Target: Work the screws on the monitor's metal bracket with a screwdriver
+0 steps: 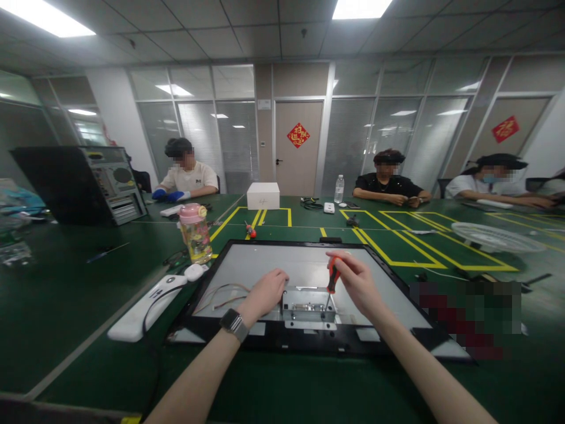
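Screwdriver (332, 280) is standing upright, pinched in my right hand (358, 286); my left hand (266, 292), loosely curled, is bracing the metal bracket (309, 310) against slipping.

I see a screwdriver (333, 277) with an orange-red and black handle above a silvery metal bracket (309, 307). The monitor (247, 265) has a black frame and a pale grey back. The table (309, 383) is dark green, marked with yellow lines. The bottle (195, 232) has a pink lid and a busy yellowish print. The box (263, 195) is white, a co-worker's gloves (168, 194) are blue, and the diamond-shaped ornament (298, 135) is red with gold.
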Motion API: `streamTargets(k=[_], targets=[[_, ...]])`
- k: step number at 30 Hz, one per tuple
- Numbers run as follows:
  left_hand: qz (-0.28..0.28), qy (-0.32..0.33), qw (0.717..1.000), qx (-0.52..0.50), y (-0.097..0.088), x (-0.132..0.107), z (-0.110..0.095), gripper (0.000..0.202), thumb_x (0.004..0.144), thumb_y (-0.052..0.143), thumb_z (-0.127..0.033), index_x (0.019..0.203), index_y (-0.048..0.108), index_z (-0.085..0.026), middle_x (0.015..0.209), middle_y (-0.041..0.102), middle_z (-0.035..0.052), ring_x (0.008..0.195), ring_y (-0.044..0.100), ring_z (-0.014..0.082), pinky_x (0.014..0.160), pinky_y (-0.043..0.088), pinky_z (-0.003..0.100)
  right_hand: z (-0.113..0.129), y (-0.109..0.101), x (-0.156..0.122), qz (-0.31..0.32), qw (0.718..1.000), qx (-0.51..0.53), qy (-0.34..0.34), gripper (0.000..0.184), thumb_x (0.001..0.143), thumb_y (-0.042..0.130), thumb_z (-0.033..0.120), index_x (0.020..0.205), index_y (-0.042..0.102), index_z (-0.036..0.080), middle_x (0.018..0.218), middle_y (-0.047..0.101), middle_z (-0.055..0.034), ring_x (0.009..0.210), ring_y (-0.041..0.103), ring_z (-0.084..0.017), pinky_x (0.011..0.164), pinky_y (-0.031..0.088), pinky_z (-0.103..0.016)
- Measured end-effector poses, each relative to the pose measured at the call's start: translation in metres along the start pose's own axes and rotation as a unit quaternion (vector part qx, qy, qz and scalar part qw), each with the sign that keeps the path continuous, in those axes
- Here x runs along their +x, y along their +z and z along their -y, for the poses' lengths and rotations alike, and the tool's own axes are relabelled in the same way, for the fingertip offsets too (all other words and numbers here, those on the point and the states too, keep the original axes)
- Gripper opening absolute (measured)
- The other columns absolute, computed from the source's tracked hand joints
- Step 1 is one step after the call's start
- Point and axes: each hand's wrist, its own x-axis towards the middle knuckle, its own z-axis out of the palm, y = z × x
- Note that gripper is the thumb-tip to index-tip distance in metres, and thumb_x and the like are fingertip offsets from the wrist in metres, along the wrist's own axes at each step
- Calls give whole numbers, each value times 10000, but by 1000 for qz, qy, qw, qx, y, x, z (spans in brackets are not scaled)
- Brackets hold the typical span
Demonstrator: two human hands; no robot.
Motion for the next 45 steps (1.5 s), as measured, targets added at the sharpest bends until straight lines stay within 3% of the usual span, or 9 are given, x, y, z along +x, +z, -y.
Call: streamTargets(k=[2, 6, 11, 16, 24, 28, 35, 40, 45], targets=[[0, 0, 1000, 0, 0, 0, 0, 346, 955, 299, -134, 1130, 598, -137, 1156, 608, 102, 1095, 557, 188, 1005, 418, 314, 4, 2, 0, 29, 997, 59, 33, 305, 791, 683, 453, 1013, 702, 246, 797, 649, -28, 759, 588, -185, 714, 474, -326], [-1, -1, 1000, -1, 0, 0, -1, 349, 952, 296, -133, 1122, 601, -136, 1140, 613, 104, 1078, 564, 188, 997, 424, 313, 9, 7, -1, 69, 990, 115, 49, 234, 824, 649, 453, 888, 695, 232, 794, 635, -31, 757, 587, -181, 695, 479, -311], [-1, 0, 1000, -2, -1, 0, -2, 346, 948, 300, -135, 1111, 605, -143, 1137, 616, 99, 1070, 568, 187, 990, 430, 314, 6, 6, -1, 36, 995, 86, 29, 225, 748, 728, 454, 771, 685, 235, 823, 599, -18, 767, 568, -179, 713, 471, -312], [0, 1, 1000, -1, 0, 0, -1, 346, 951, 298, -140, 1119, 602, -129, 1135, 613, 104, 1077, 564, 187, 995, 424, 311, 5, 6, -1, 68, 991, 106, 49, 269, 810, 665, 463, 965, 690, 245, 797, 636, -25, 756, 578, -183, 728, 468, -335], [1, 2, 1000, 1, 1, 0, 0, 345, 954, 297, -141, 1120, 600, -138, 1142, 609, 101, 1076, 561, 190, 988, 426, 317, 4, 5, -2, 43, 996, 67, 49, 240, 735, 746, 437, 871, 701, 244, 793, 621, -5, 749, 571, -168, 710, 459, -293], [1, 0, 1000, 1, 0, 0, -1, 341, 953, 303, -140, 1128, 595, -141, 1143, 607, 101, 1079, 561, 192, 990, 425, 321, 7, 7, -3, 77, 992, 76, 64, 309, 817, 647, 474, 1015, 673, 238, 819, 648, -28, 782, 597, -188, 726, 476, -318], [6, -2, 1000, 1, -1, 0, -1, 339, 952, 301, -134, 1121, 596, -145, 1146, 606, 97, 1085, 557, 187, 999, 420, 318, 10, 10, -5, 53, 995, 69, 44, 269, 786, 674, 499, 805, 657, 231, 764, 595, -19, 687, 559, -174, 579, 479, -280], [12, -4, 1000, 0, -3, 0, -4, 348, 943, 302, -118, 1133, 594, -127, 1156, 604, 109, 1105, 551, 190, 1006, 419, 316, 8, 10, -5, 68, 994, 75, 30, 254, 841, 626, 472, 928, 668, 236, 764, 633, -19, 729, 589, -167, 647, 484, -277], [9, -5, 1000, -2, -4, -1, -5, 347, 947, 299, -126, 1128, 596, -120, 1144, 607, 112, 1077, 562, 189, 1000, 423, 315, 6, 12, -5, 53, 995, 87, 24, 233, 880, 563, 465, 909, 618, 240, 796, 618, -24, 723, 579, -174, 587, 481, -276]])
